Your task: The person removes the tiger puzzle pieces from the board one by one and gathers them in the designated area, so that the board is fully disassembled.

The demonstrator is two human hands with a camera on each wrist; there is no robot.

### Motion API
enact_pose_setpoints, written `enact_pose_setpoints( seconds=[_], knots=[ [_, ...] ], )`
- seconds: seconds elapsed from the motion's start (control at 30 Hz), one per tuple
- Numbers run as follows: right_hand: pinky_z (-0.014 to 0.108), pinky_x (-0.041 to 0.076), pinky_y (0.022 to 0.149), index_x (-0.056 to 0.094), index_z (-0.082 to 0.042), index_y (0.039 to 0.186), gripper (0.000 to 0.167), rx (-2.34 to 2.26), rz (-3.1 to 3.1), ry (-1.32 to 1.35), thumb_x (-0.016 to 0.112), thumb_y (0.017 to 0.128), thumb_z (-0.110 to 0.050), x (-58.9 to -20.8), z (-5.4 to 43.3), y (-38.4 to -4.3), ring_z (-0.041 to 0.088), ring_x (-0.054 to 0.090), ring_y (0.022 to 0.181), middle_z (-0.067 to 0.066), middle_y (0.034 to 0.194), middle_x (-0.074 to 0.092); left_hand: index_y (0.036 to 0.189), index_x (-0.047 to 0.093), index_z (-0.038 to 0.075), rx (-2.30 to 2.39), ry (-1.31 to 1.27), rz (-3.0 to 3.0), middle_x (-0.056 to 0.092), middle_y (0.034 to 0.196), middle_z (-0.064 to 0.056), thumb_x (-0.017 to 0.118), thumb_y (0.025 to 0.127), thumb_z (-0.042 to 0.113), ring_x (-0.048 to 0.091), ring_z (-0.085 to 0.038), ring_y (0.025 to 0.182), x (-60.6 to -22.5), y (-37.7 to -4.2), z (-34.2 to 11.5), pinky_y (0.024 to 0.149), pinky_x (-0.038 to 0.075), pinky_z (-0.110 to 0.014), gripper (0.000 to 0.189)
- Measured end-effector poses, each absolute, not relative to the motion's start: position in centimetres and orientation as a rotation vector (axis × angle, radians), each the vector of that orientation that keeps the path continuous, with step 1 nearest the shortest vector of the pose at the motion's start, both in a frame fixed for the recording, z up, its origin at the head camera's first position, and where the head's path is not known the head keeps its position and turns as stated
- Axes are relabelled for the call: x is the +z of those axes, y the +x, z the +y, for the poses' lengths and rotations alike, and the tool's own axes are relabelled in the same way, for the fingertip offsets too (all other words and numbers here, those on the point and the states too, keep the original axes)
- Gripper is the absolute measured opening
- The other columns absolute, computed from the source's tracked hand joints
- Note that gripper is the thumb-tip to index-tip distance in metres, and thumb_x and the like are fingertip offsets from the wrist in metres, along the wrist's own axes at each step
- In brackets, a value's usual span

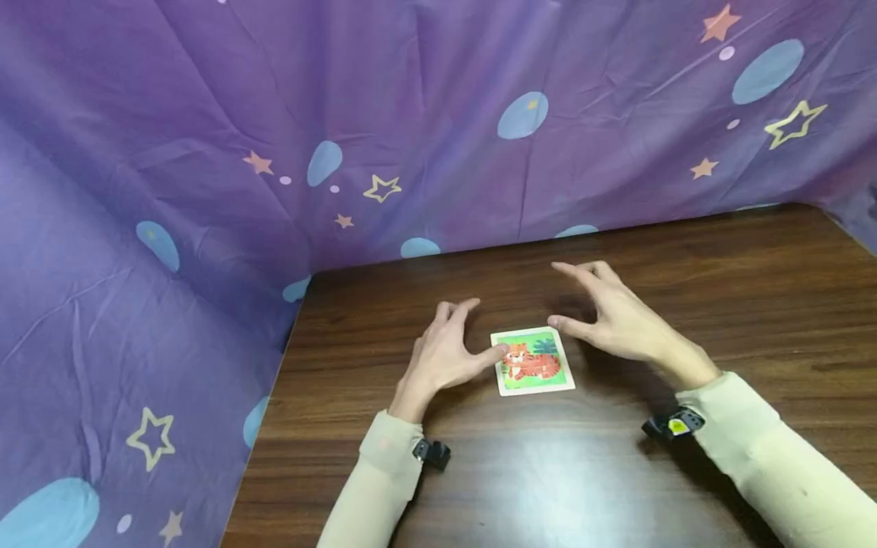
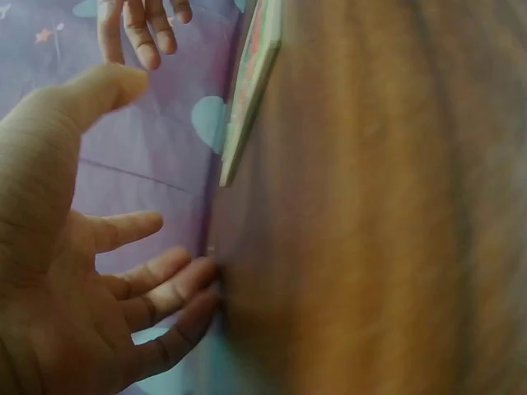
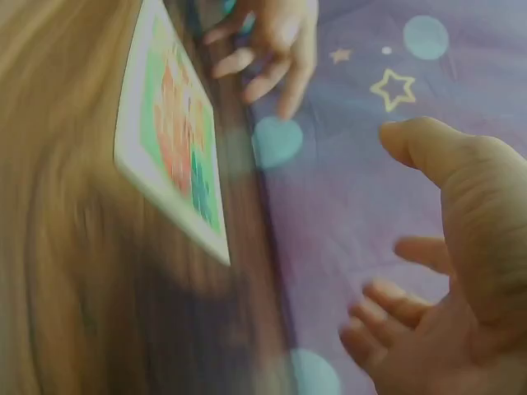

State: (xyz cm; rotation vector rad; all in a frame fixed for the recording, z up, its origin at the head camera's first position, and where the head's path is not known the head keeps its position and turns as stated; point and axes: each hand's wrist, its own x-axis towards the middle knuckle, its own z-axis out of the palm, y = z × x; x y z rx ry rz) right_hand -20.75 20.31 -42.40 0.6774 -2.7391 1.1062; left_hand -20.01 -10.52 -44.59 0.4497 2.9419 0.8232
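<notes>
Card (image 1: 537,367), face up, lay flat on table (image 1: 336,388) between left hand (image 1: 441,354) and right hand (image 1: 620,316); both hovered wide above table, apart from card.

From my remote post I note long, pale cream sleeves, the left sleeve (image 1: 373,473) and right sleeve (image 1: 774,449) both lightly creased, ending at the wrists; left hand (image 1: 441,354) and right hand (image 1: 613,316) bare. Small, blocky black cameras at each cuff: left camera (image 1: 435,454) plain, right camera (image 1: 659,428) beside a bright yellow patch (image 1: 677,426) on its dark mount.
</notes>
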Motion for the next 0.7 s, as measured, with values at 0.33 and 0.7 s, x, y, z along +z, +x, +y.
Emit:
enact_pose_setpoints(
  seconds=[0.33, 0.7],
  knots=[
    [0.030, 0.060, 0.086, 0.067, 0.000, 0.145, 0.063, 1.498, -2.734, 0.887, 0.094, 0.090, -0.009, -45.3, 17.3, -21.5, 0.025, 0.069, 0.101, 0.014, 0.117, 0.070, 0.155, 0.062, 0.030, 0.847, 0.485, 2.837, 0.060, 0.129, -0.001, 0.086, 0.086, 0.068, 0.061, -0.017, 0.107, -46.1, -20.2, -10.1, 0.086, 0.054, -0.039, 0.082],
    [0.037, 0.054, 0.091, 0.077, -0.006, 0.130, 0.051, 1.364, -2.784, 0.848, 0.099, 0.085, -0.015, -47.5, 15.3, -22.0, 0.022, 0.064, 0.104, 0.009, 0.113, 0.066, 0.155, 0.060, 0.035, 0.677, 0.594, 2.839, 0.053, 0.143, -0.004, 0.101, 0.072, 0.064, 0.055, -0.022, 0.127, -46.0, -20.3, -10.5, 0.101, 0.053, -0.046, 0.097]
  ],
)
